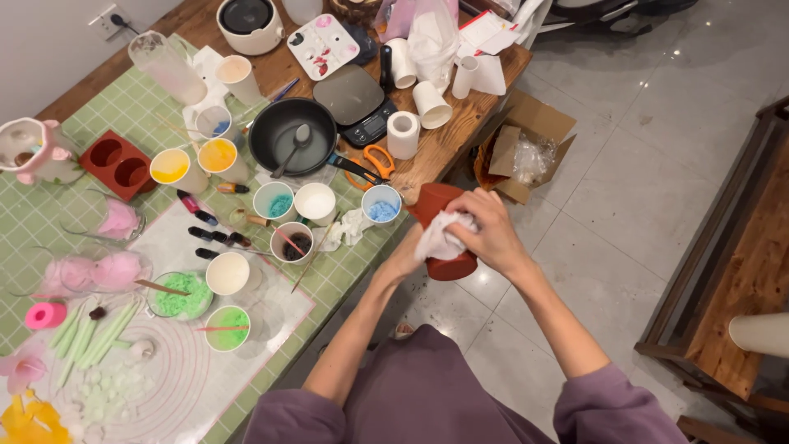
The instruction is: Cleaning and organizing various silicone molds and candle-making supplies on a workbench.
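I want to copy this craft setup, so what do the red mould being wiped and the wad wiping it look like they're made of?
The red mould, held by the left hand, looks like matte silicone or soft plastic: uniform brick red, no glare. The white wad under the right hand looks like tissue paper, crumpled and soft-edged, though thin cloth is possible.

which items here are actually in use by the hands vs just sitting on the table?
In use:
- red silicone mould, held by the left hand
- white tissue, pressed on the mould by the right hand

Lying about:
- black pan with spoon
- digital scale
- orange scissors
- cup of blue bits
- second red mould
- cardboard box
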